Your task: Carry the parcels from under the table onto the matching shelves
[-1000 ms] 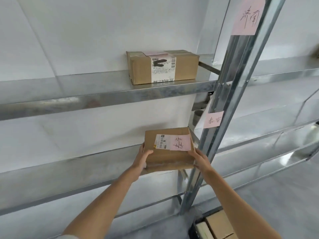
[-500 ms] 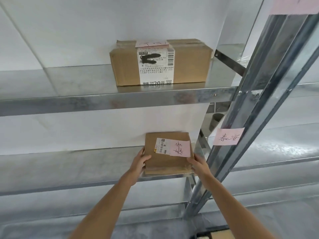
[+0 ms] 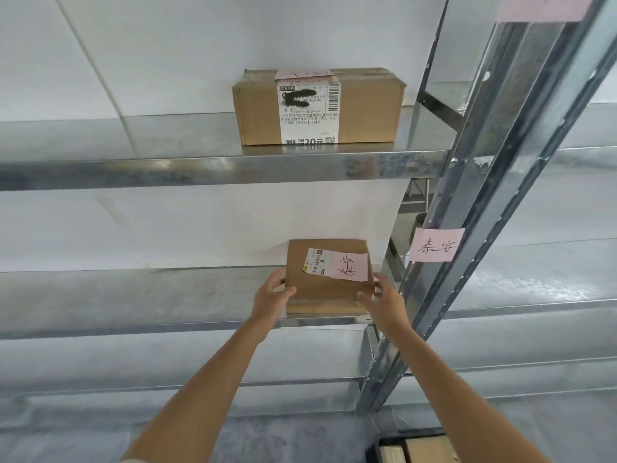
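A small flat brown parcel (image 3: 320,289) with a white label and a pink handwritten note lies on the middle metal shelf (image 3: 133,295), close to its right end. My left hand (image 3: 270,295) grips its left edge, thumb on the front face. At the lower right corner, my right hand (image 3: 384,302) holds on with its fingers loosely spread. A pink note (image 3: 435,244) with similar writing is stuck on the upright post beside this shelf.
A larger brown parcel (image 3: 367,108) with a pink note on top stands on the upper shelf (image 3: 167,168). A slanted metal post (image 3: 484,195) rises just right of my right hand, with another pink note (image 3: 541,6) at its top. A dark crate of parcels (image 3: 417,446) shows at the bottom right.
Both hands carried the small parcel forward and set it down flat on the middle shelf. My view came closer to the rack. The right hand's fingers have loosened.
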Demonstrator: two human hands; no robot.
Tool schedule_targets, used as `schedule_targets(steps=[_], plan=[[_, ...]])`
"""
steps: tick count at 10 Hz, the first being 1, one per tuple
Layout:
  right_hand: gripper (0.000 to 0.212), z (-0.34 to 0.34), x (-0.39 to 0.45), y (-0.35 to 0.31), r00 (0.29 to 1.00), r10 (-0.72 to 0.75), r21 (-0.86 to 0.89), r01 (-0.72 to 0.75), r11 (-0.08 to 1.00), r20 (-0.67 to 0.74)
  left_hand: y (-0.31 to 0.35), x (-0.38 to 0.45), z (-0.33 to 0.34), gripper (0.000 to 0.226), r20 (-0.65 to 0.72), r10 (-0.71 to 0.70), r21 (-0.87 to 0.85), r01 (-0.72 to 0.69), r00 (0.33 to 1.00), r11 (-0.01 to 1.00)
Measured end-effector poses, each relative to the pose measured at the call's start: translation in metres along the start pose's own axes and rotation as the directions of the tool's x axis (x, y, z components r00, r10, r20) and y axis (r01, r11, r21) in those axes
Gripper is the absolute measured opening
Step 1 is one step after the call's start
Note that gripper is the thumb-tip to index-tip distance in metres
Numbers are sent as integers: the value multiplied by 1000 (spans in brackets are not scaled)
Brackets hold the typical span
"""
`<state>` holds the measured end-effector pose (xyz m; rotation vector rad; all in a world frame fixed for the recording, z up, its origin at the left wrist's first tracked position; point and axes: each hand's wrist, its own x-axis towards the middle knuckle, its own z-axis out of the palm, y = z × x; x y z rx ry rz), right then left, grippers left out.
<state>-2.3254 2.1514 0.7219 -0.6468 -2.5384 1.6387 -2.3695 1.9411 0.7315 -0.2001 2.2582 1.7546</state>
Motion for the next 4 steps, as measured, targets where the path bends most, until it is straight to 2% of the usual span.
schedule_targets(steps=[2, 4], plan=[[62, -7, -38, -9, 992, -128, -200, 122, 972, -16, 4, -36, -7, 61, -1, 115, 114, -114, 993, 987], [69, -8, -77, -18, 972, -228, -230, 234, 945, 52, 7, -72, -19, 67, 43, 235, 156, -239, 971, 958]])
